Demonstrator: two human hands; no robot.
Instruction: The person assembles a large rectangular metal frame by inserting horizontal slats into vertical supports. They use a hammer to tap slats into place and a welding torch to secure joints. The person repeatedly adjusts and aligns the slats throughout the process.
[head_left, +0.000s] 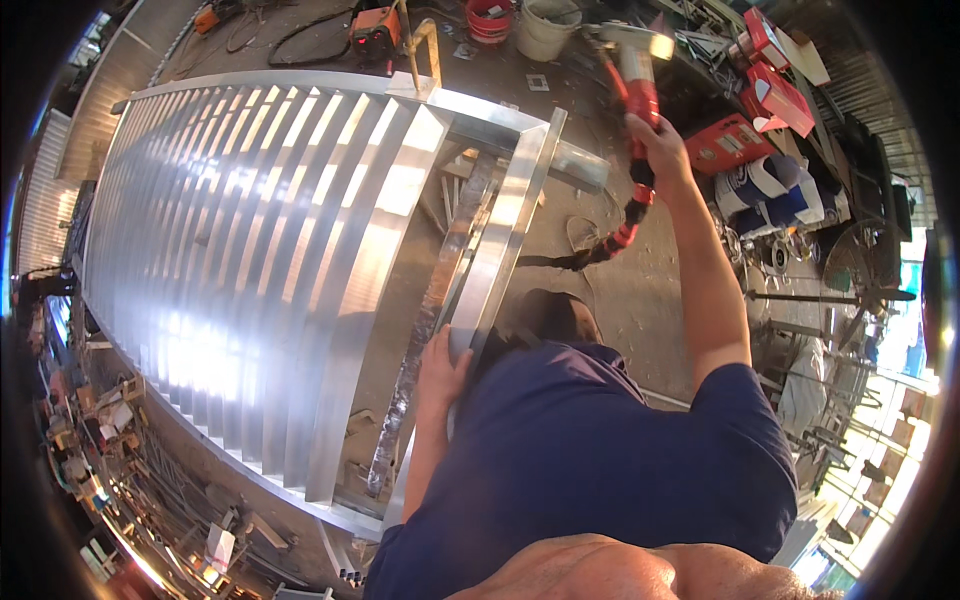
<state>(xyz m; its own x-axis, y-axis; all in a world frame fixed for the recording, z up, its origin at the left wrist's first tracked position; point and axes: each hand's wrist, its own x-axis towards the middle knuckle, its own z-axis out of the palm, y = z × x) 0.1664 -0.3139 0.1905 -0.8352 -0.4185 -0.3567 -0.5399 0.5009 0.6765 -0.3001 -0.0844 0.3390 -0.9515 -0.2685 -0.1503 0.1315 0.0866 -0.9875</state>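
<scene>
My right hand (661, 146) grips the red body of what looks like an angle grinder (639, 82), raised above the floor with its silver head pointing away from me. Its cable (628, 229), wrapped in red and black tape, curves down to the floor. My left hand (441, 371) holds the near part of a long silver metal profile (491, 277), fingers over one edge and thumb over the other. To its left lies a large louvred metal panel (262, 225) with parallel slats in a frame. Below the profile runs a worn, stained support bar (442, 300).
A rusty upright clamp (429, 52) stands on the panel's far edge. Behind it are an orange welding machine (375, 34), a red bucket (489, 21) and a pale bucket (547, 30). Red boxes (727, 142) and a pedestal fan (870, 296) stand right. Scrap (172, 480) lies at lower left.
</scene>
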